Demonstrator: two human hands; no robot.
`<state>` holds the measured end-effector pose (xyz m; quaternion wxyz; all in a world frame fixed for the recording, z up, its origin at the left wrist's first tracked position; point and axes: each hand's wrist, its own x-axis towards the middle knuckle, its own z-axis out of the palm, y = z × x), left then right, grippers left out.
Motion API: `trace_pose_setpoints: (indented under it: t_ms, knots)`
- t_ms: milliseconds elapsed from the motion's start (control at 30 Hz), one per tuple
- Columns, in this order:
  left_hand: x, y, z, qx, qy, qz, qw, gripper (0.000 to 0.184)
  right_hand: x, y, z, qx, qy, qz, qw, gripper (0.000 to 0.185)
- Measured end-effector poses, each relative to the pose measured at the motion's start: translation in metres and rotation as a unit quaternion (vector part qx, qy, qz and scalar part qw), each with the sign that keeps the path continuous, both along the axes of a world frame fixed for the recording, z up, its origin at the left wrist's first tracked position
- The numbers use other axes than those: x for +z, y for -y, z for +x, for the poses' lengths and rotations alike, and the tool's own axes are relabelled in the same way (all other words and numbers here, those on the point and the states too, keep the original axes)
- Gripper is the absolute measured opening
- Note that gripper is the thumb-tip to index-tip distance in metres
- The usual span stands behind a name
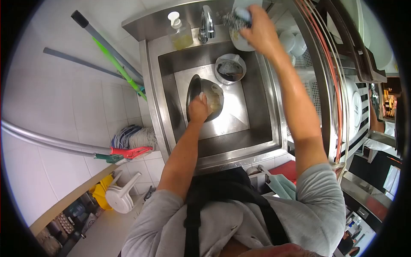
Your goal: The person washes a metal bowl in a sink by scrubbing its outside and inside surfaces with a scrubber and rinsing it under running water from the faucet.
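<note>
My left hand (199,109) grips the rim of a metal bowl (216,112), which is tilted inside the steel sink (233,118). Up at the sink's back right corner, my right hand (259,32) is closed on a scrubber (239,18) with a bristly or wiry side, above a white container (242,42). A white pot (230,68) with dark contents stands in the sink, right of the bowl. The chrome faucet (206,25) rises behind the sink, with a soap bottle (180,33) to its left.
Mop handles (107,55) lean on the tiled wall at left, above a mop head (135,138). A rack with white dishes (293,44) stands right of the sink. Further right, part of another person's arm (375,121) shows.
</note>
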<state>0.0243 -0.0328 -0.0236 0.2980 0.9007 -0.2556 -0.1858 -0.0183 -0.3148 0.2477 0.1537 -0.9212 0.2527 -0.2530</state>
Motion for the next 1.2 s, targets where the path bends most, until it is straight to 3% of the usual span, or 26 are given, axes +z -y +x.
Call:
trace_pose_setpoints:
  t_ms: [67, 133, 200, 300, 400, 500, 533, 633, 667, 767, 800, 933, 1067, 1200]
  knots:
    - [0.0, -0.002, 0.0, 0.008, -0.025, 0.014, 1.0, 0.05, -0.017, -0.044, -0.016, 0.026, -0.04, 0.085, 0.995, 0.061]
    - [0.005, 0.002, 0.001, 0.007, -0.033, 0.03, 0.999, 0.049, -0.061, -0.075, -0.023, -0.01, -0.185, 0.172, 0.968, 0.067]
    - [0.012, 0.003, 0.003, -0.004, -0.015, 0.031, 0.999, 0.049, -0.148, -0.075, -0.028, 0.003, -0.224, 0.229, 0.947, 0.058]
    - [0.01, 0.004, 0.003, -0.008, 0.01, 0.032, 0.999, 0.048, -0.249, -0.065, -0.028, -0.116, -0.203, 0.16, 0.959, 0.052]
    - [0.012, 0.0, 0.002, -0.009, -0.004, 0.043, 0.999, 0.046, -0.311, -0.046, -0.017, -0.074, -0.169, 0.025, 0.982, 0.039]
    - [0.016, -0.002, 0.001, -0.009, -0.017, 0.028, 0.999, 0.045, -0.367, -0.018, 0.001, -0.067, -0.269, -0.025, 0.961, 0.033]
    - [0.016, -0.003, 0.001, -0.009, -0.016, 0.017, 1.0, 0.045, -0.355, -0.015, 0.006, -0.053, -0.312, -0.008, 0.949, 0.029]
    - [0.017, -0.006, -0.001, -0.019, -0.026, 0.025, 0.999, 0.046, -0.378, 0.007, 0.025, -0.057, -0.368, 0.121, 0.92, 0.052]
    - [0.017, -0.006, -0.001, -0.013, -0.044, 0.017, 0.999, 0.046, -0.387, 0.007, 0.026, -0.048, -0.413, 0.075, 0.906, 0.057]
    - [0.001, -0.007, -0.003, -0.001, -0.037, -0.022, 0.999, 0.046, -0.449, 0.017, 0.019, -0.028, -0.344, 0.043, 0.937, 0.055]
    - [0.001, -0.006, -0.003, -0.002, -0.034, -0.015, 0.999, 0.046, -0.45, 0.011, 0.022, -0.032, -0.35, 0.012, 0.936, 0.053]
    - [0.003, 0.005, -0.005, -0.007, -0.024, -0.019, 1.0, 0.046, -0.425, 0.03, 0.046, -0.019, -0.475, 0.181, 0.861, 0.052]
    - [0.009, 0.016, 0.002, -0.009, -0.044, -0.019, 0.999, 0.049, -0.404, 0.005, 0.025, -0.062, -0.265, 0.135, 0.953, 0.048]
    - [0.006, 0.022, 0.006, -0.006, -0.029, 0.018, 0.999, 0.056, -0.269, -0.063, -0.015, -0.079, -0.167, 0.078, 0.98, 0.059]
